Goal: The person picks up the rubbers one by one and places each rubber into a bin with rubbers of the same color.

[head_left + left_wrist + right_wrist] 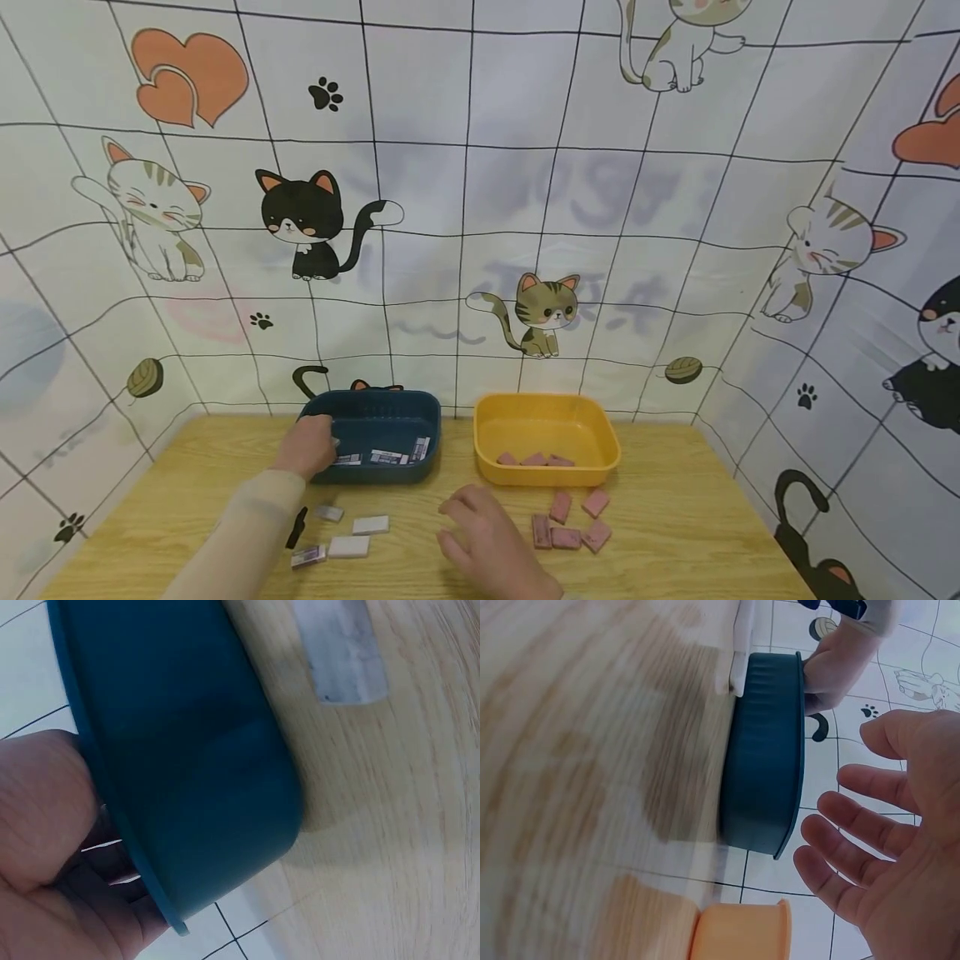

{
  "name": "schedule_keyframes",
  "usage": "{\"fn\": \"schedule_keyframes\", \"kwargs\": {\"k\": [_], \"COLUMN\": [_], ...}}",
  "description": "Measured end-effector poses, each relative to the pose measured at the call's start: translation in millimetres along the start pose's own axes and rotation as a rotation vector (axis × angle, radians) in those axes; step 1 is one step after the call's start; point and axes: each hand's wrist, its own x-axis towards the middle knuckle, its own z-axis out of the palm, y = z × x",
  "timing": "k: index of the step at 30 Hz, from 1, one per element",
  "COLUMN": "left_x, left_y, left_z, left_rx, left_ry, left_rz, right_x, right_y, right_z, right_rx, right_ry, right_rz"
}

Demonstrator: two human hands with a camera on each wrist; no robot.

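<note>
So, head view: where do your blocks lie?

White blocks (349,547) lie on the table (660,533), in front of the blue bin (375,475); labelled blocks (388,457) lie inside it. My left hand (306,446) reaches over its left end. I'd judge the blocks light, firm, faintly rubbery: pinch across the long sides.

Left wrist: holding one?

Cannot tell. My fingers (86,900) dip behind the bin's rim (118,814), pale slivers showing between them. That rim is the edge to clear.

Right wrist?

My right hand (922,870) holds nothing, fingers spread apart, open air between it and the blue bin. The yellow bin (742,930) stands beside that, a gap between.
</note>
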Motion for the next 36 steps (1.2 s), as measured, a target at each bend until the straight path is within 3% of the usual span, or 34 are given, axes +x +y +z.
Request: {"fn": "schedule_keyframes", "kwargs": {"k": [9,20,29,36], "left_x": [5.2,1.5,-16.2,-34.2], "left_y": [-5.3,-2.3,16.4,37.5], "left_z": [1.0,-5.1,-15.5,-21.9], "left_rx": [0.020,0.026,0.027,0.013], "left_ry": [-0.016,-0.033,-0.026,0.061], "left_rz": [-0.040,-0.016,0.010,0.074], "right_x": [-1.4,-1.1,-5.1,-12.2], "right_y": [-3,-1,8,17], "right_z": [2,0,-1,-11], "right_rx": [0.057,0.021,0.020,0.020], "right_ry": [-0.075,-0.052,0.025,0.013], "right_rz": [0.027,0.024,0.043,0.143]}}
